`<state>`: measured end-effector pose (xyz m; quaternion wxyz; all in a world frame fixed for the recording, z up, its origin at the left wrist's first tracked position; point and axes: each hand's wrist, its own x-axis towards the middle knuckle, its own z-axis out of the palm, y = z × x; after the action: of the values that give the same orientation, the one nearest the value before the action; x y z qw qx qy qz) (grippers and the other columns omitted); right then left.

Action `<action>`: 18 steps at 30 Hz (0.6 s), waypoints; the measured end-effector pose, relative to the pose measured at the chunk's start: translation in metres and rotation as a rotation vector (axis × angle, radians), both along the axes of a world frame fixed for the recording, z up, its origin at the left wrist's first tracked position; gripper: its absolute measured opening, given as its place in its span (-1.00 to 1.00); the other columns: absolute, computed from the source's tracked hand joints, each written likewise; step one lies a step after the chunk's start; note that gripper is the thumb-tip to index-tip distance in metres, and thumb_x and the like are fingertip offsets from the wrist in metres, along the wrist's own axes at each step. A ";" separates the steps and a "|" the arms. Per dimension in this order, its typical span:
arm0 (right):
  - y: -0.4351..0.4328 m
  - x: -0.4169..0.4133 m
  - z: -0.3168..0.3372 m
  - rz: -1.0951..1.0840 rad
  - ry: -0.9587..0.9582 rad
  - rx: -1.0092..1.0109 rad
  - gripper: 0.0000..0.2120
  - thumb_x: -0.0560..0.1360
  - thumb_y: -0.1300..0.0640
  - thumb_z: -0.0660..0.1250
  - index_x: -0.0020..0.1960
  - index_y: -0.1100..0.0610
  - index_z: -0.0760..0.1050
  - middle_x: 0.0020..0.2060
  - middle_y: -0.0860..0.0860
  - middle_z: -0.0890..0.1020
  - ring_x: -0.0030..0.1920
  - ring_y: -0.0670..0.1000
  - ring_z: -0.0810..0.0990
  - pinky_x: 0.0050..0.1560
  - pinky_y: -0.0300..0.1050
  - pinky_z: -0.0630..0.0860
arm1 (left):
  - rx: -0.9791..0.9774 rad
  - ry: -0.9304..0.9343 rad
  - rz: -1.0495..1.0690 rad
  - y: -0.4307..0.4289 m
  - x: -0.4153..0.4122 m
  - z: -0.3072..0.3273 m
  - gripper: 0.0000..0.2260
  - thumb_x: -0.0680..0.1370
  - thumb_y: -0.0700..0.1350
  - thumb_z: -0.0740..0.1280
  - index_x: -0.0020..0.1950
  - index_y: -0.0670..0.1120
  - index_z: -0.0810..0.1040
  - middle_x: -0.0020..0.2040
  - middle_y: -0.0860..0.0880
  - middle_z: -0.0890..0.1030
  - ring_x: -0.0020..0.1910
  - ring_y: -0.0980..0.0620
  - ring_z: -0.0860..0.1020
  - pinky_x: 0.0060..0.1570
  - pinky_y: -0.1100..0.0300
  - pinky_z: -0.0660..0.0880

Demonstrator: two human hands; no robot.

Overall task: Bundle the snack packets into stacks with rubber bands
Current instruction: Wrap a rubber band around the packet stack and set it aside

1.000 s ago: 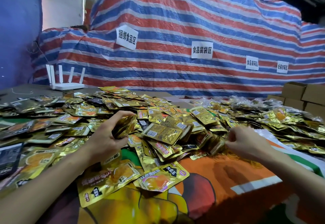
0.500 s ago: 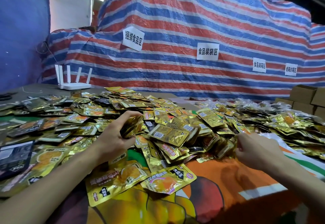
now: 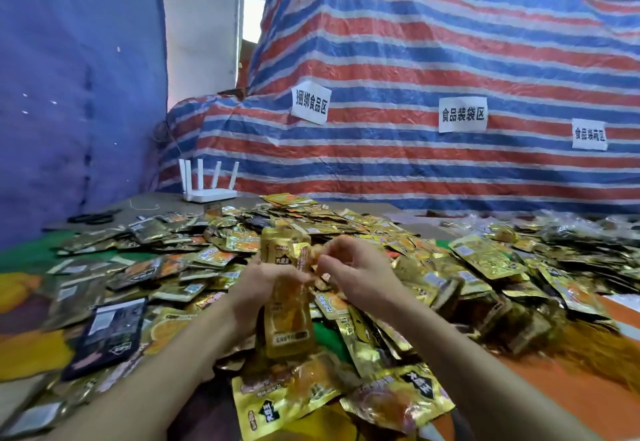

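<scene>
The left grip (image 3: 263,284) is wrapped round a small upright stack of gold foil snack packets (image 3: 287,322), held above the near side of the heap. The right grip (image 3: 360,274) sits at the stack's upper right edge with fingers curled. Whether they pinch a rubber band, a packet or nothing is too blurred to tell, and no band shows on the stack.

I judge the task barely under way: one stack is gathered but not visibly bound, and no finished bundle can be made out for certain.

Around the hands spreads a wide loose heap of flat, crinkly gold and orange sachets (image 3: 485,260), shiny and overlapping every way, with a few dark ones among them. They lie on a grey worktop (image 3: 173,199) partly covered by a printed orange and green cloth (image 3: 519,388). Behind hangs a red, white and blue striped woven tarpaulin (image 3: 415,59).
</scene>
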<state>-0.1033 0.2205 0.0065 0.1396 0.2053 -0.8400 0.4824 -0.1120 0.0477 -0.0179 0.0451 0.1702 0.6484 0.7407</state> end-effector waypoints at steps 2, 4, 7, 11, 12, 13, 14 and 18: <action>-0.012 -0.013 -0.003 0.021 -0.002 -0.128 -0.90 0.60 0.20 0.36 -0.02 0.24 0.60 -0.20 0.05 0.68 -0.26 -0.03 0.59 -0.32 -0.25 0.50 | 0.056 -0.054 0.091 -0.002 -0.002 0.002 -0.62 0.22 -0.21 0.48 -0.01 -0.33 0.63 -0.18 -0.21 0.63 -0.29 -0.08 0.63 -0.27 0.08 0.58; -0.017 -0.024 -0.014 0.017 0.041 -0.228 -0.90 0.56 0.19 0.41 -0.05 0.22 0.64 -0.22 0.07 0.69 -0.29 -0.03 0.57 -0.35 -0.26 0.46 | 0.113 -0.072 0.154 -0.004 -0.004 0.005 -0.78 0.22 -0.24 0.45 -0.17 -0.29 0.68 -0.27 -0.19 0.66 -0.39 -0.06 0.64 -0.43 0.16 0.57; -0.014 -0.035 -0.033 0.006 0.007 -0.312 -0.94 0.55 0.18 0.43 -0.05 0.13 0.68 -0.19 0.06 0.70 -0.28 -0.11 0.55 -0.33 -0.30 0.41 | 0.054 -0.104 0.140 -0.008 -0.006 0.007 -0.92 0.26 -0.24 0.45 -0.30 -0.22 0.71 -0.28 -0.16 0.68 -0.39 -0.04 0.64 -0.41 0.19 0.56; -0.001 -0.038 -0.038 0.257 -0.193 -0.498 -0.90 0.55 0.25 0.41 0.03 0.18 0.68 -0.20 0.06 0.71 -0.41 -0.11 0.46 -0.46 -0.30 0.34 | -0.032 -0.158 0.050 -0.018 -0.010 0.006 -0.82 0.28 -0.18 0.49 -0.17 -0.22 0.73 -0.11 -0.17 0.69 -0.22 -0.06 0.66 -0.18 0.09 0.58; 0.002 -0.038 -0.037 0.269 -0.201 -0.511 -0.90 0.54 0.24 0.42 0.04 0.18 0.68 -0.18 0.06 0.72 -0.41 -0.10 0.46 -0.46 -0.30 0.34 | -0.035 -0.169 0.017 -0.020 -0.012 0.006 -0.77 0.26 -0.20 0.52 -0.12 -0.22 0.73 -0.08 -0.18 0.69 -0.19 -0.07 0.66 -0.12 0.06 0.59; 0.004 -0.038 -0.037 0.253 -0.193 -0.512 -0.90 0.54 0.23 0.42 0.04 0.17 0.68 -0.16 0.07 0.72 -0.41 -0.10 0.46 -0.46 -0.30 0.35 | -0.033 -0.190 -0.036 -0.022 -0.013 0.005 -0.73 0.26 -0.21 0.53 -0.06 -0.21 0.73 -0.06 -0.19 0.68 -0.17 -0.09 0.65 -0.06 0.03 0.58; 0.006 -0.038 -0.036 0.224 -0.174 -0.506 -0.90 0.55 0.23 0.42 0.04 0.16 0.68 -0.16 0.09 0.72 -0.40 -0.10 0.46 -0.45 -0.29 0.35 | -0.025 -0.216 -0.105 -0.023 -0.013 0.005 -0.70 0.27 -0.20 0.52 -0.01 -0.20 0.73 -0.06 -0.19 0.67 -0.15 -0.11 0.64 -0.01 0.01 0.56; 0.008 -0.037 -0.033 0.152 -0.060 -0.459 -0.84 0.61 0.26 0.33 0.03 0.10 0.68 -0.23 0.14 0.65 -0.41 -0.09 0.45 -0.45 -0.27 0.35 | -0.091 -0.196 -0.280 -0.026 -0.014 0.004 -0.60 0.30 -0.19 0.53 0.14 -0.18 0.69 -0.01 -0.17 0.64 -0.09 -0.11 0.62 0.06 -0.03 0.55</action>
<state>-0.1400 0.2286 -0.0264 0.1206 0.2165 -0.6944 0.6756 -0.1261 0.0212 -0.0142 0.2182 0.1837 0.6436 0.7102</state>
